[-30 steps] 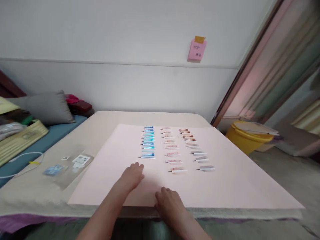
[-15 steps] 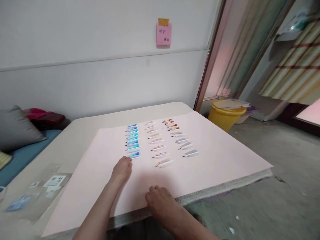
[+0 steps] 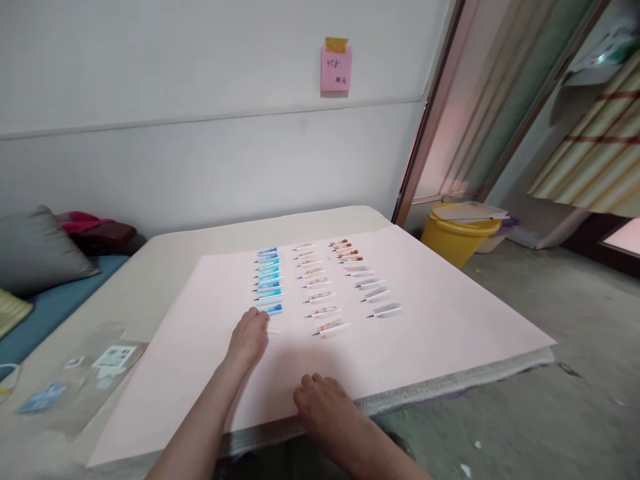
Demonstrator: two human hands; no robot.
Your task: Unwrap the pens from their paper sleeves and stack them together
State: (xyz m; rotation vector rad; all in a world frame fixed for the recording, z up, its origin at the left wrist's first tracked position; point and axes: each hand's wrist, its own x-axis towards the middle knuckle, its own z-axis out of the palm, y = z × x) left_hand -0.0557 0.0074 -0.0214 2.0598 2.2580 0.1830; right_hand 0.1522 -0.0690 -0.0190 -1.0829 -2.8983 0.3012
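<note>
My left hand (image 3: pixel 249 337) is at the front of the left row of pens, with its fingers pinched together. A thin white pen (image 3: pixel 274 332) sticks out from the right side of these fingers; the rest of it is hidden by the hand. Just beyond the fingertips lies a blue pen (image 3: pixel 273 309), the nearest of several blue ones. My right hand (image 3: pixel 323 400) rests at the front edge of the pink sheet (image 3: pixel 430 340), its fingers curled and nothing visible in them. A middle row holds red-patterned pens (image 3: pixel 331 327), and a right row has brown and grey pens (image 3: pixel 385 311).
The pink sheet covers much of a pale padded surface (image 3: pixel 165 260) against a white wall. Clear plastic packaging (image 3: pixel 95 373) lies at the left, near a grey cushion (image 3: pixel 45 250). A yellow bin (image 3: pixel 453 237) stands on the floor at the right.
A white pen end now shows to the right of my left fingers, nearer to me than the front blue pen. My right hand keeps its place. The view has shifted slightly.
</note>
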